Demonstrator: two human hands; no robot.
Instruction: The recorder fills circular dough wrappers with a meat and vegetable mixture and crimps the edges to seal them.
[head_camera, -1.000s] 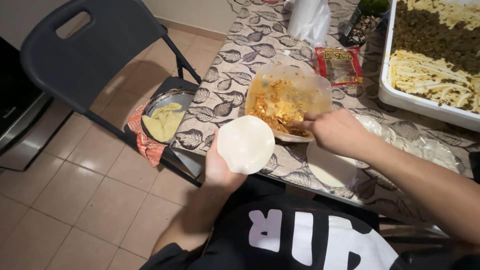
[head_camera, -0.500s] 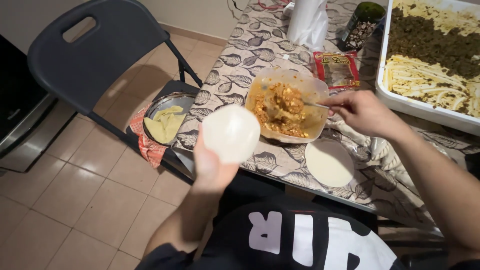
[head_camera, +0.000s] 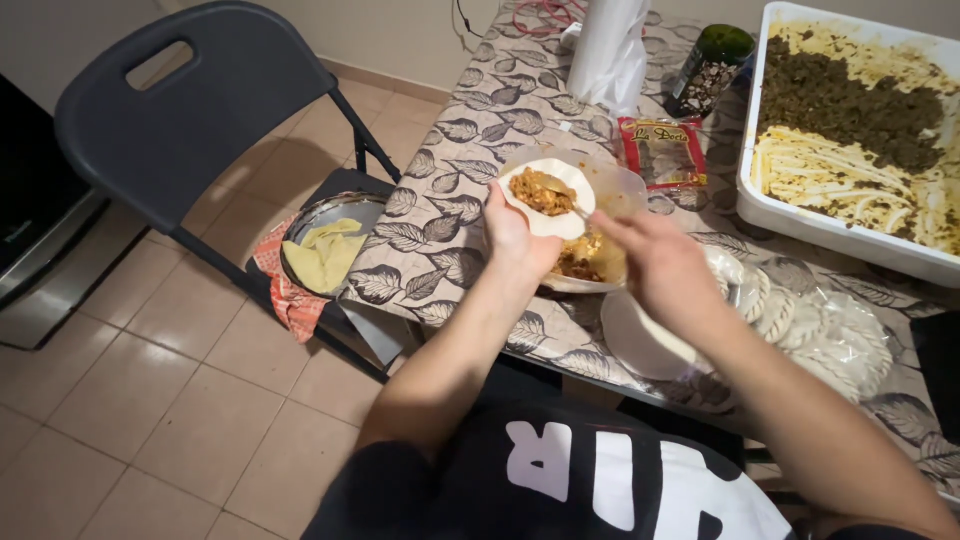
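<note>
Dough disc (head_camera: 548, 196) cupped in left hand (head_camera: 515, 240) above filling tub (head_camera: 590, 255), mound already on it. Right hand (head_camera: 655, 265) closed round blurred utensil. Risk: overfilling, filling sliding onto counter (head_camera: 440, 215).

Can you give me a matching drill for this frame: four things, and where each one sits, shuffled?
Things:
1. round white dough disc
2. round metal pan of folded yellow pieces
3. large white rectangular tray
4. dark green glass bottle

Places:
A. on the dark folding chair's seat
B. far side of the table, beside the white roll
C. in the left hand, filling spooned on top
D. right end of the leaf-patterned table

Pairs: 1-C, 2-A, 3-D, 4-B
</note>
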